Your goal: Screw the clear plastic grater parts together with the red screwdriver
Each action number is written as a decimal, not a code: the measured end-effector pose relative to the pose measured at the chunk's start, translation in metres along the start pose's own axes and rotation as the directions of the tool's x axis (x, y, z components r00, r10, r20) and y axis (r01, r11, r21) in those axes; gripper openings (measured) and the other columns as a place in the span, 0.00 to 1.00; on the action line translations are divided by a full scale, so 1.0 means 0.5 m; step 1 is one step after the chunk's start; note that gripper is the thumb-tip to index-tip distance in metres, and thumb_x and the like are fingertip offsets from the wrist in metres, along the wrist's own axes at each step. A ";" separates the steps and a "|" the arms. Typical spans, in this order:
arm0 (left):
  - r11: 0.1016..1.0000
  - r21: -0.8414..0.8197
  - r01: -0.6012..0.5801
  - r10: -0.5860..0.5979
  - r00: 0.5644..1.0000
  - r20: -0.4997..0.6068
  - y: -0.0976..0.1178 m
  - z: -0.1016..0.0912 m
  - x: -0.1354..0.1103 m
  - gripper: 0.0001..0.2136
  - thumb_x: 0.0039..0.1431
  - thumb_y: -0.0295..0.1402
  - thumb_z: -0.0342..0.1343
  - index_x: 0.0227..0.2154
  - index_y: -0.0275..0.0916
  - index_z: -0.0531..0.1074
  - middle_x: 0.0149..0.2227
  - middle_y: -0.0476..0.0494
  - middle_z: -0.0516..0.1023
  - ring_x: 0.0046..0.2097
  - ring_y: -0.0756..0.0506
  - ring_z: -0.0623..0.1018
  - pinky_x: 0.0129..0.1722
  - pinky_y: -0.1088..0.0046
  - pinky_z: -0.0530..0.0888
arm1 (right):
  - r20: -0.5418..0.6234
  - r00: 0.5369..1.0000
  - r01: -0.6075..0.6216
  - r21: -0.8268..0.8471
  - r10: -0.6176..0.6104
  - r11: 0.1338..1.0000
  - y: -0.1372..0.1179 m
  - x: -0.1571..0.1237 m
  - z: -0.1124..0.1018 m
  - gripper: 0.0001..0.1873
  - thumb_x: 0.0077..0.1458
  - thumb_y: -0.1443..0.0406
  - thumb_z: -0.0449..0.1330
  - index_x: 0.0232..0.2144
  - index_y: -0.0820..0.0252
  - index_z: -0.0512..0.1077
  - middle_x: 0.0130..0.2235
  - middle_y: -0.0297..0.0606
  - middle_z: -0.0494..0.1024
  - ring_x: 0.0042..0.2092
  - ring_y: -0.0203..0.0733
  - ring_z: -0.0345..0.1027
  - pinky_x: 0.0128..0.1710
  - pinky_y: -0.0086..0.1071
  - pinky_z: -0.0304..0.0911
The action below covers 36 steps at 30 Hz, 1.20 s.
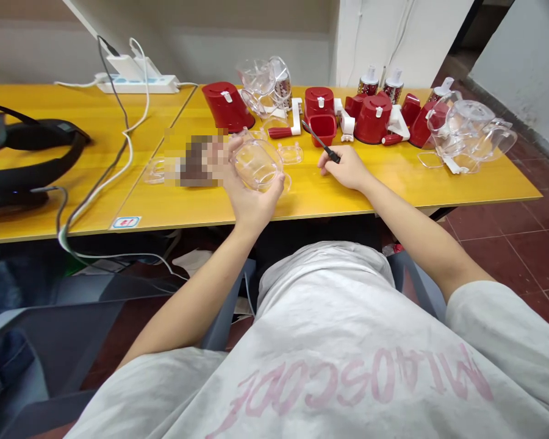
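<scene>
My left hand (251,201) is closed round a clear plastic cup-like part (257,163), held just above the yellow table. My right hand (346,169) grips a screwdriver (333,156) with a black handle; its thin dark shaft points up and to the left, apart from the clear part. Just beyond that tip stands a small red hopper-like piece (322,129). On the tabletop between my hands lies a small clear plastic piece (293,153). A pixelated patch left of my left hand hides what is there.
Red housings (227,107), white crank arms (296,117) and metal grating drums (393,86) stand along the back. More clear parts (471,131) are piled at the right end. A black headset (32,146), cables (129,146) and a power strip (139,83) occupy the left.
</scene>
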<state>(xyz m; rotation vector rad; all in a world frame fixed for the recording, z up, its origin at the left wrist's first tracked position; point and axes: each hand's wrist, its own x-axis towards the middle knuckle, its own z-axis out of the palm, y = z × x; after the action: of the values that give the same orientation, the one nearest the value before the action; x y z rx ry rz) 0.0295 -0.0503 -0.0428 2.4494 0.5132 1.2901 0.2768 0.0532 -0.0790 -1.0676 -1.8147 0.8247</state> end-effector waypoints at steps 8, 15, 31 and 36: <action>0.986 0.163 -0.023 0.085 0.919 -0.386 -0.107 -0.008 -0.080 0.35 0.81 0.68 0.73 0.72 0.45 0.78 0.82 0.35 0.75 0.96 0.30 0.52 0.82 0.28 0.64 | -0.017 0.997 0.072 -0.059 -0.073 0.996 -0.002 -0.004 0.004 0.11 0.60 0.72 0.63 0.35 0.51 0.83 0.35 0.36 0.90 0.42 0.56 0.88 0.56 0.49 0.82; 0.945 0.305 0.120 0.075 0.827 -0.558 -0.161 -0.003 -0.121 0.38 0.74 0.61 0.81 0.76 0.46 0.79 0.83 0.33 0.69 0.87 0.29 0.67 0.84 0.28 0.61 | -0.244 0.957 0.122 -0.160 -0.159 0.980 0.041 0.015 -0.006 0.11 0.68 0.73 0.63 0.42 0.51 0.82 0.39 0.36 0.89 0.45 0.54 0.86 0.60 0.50 0.84; 0.946 0.260 0.195 -0.027 0.844 -0.536 -0.155 0.000 -0.124 0.46 0.76 0.56 0.80 0.88 0.54 0.67 0.91 0.35 0.61 0.95 0.26 0.53 0.92 0.20 0.53 | -0.399 0.912 -0.137 -0.076 0.096 0.988 0.154 0.175 -0.048 0.17 0.84 0.52 0.75 0.47 0.50 0.74 0.41 0.31 0.83 0.44 0.52 0.93 0.62 0.49 0.86; 0.937 0.282 0.204 -0.014 0.831 -0.556 -0.154 0.000 -0.126 0.45 0.77 0.61 0.78 0.87 0.57 0.70 0.89 0.36 0.63 0.94 0.23 0.56 0.93 0.20 0.55 | -0.408 0.905 -0.160 -0.055 0.124 0.986 0.130 0.204 -0.036 0.19 0.78 0.63 0.77 0.39 0.49 0.70 0.37 0.30 0.80 0.41 0.52 0.94 0.55 0.46 0.88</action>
<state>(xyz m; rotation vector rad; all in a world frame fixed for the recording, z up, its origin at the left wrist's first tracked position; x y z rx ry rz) -0.0161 -0.0112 -0.1220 2.2111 1.0817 2.0015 0.2876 0.1743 -0.0920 -1.3312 -1.4452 0.5578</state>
